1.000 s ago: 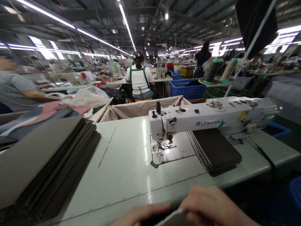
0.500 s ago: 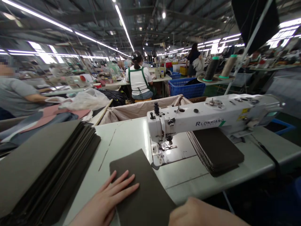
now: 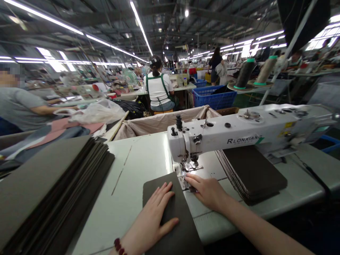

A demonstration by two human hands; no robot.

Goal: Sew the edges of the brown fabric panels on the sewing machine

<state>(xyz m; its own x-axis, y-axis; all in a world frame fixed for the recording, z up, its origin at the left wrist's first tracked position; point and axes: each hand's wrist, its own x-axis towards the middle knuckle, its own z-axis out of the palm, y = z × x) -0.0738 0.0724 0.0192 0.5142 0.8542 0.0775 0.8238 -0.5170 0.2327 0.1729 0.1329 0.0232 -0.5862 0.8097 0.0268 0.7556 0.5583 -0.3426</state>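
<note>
A dark grey-brown panel (image 3: 177,226) lies on the pale table (image 3: 124,173), its far right corner close to the needle area of the white sewing machine (image 3: 220,136). My left hand (image 3: 156,214) rests flat on this panel with the fingers spread. Just right of the panel, at the metal needle plate below the presser foot, my right hand (image 3: 207,191) has its fingers together and stretched forward; whether they pinch something small is not visible. One stack of dark panels (image 3: 50,184) stands at the left, another stack (image 3: 252,173) under the machine's arm.
Behind the table hangs a beige cloth-lined bin (image 3: 162,122). Thread cones (image 3: 245,74) stand on a holder at the back right. A blue basket (image 3: 214,99) sits beyond. A seated person (image 3: 158,86) faces away; another person (image 3: 23,106) is at the left.
The panel and my left hand have moved right and forward, nearer the needle. My right hand has gone from the panel's near edge up to the needle plate. The view has shifted slightly.
</note>
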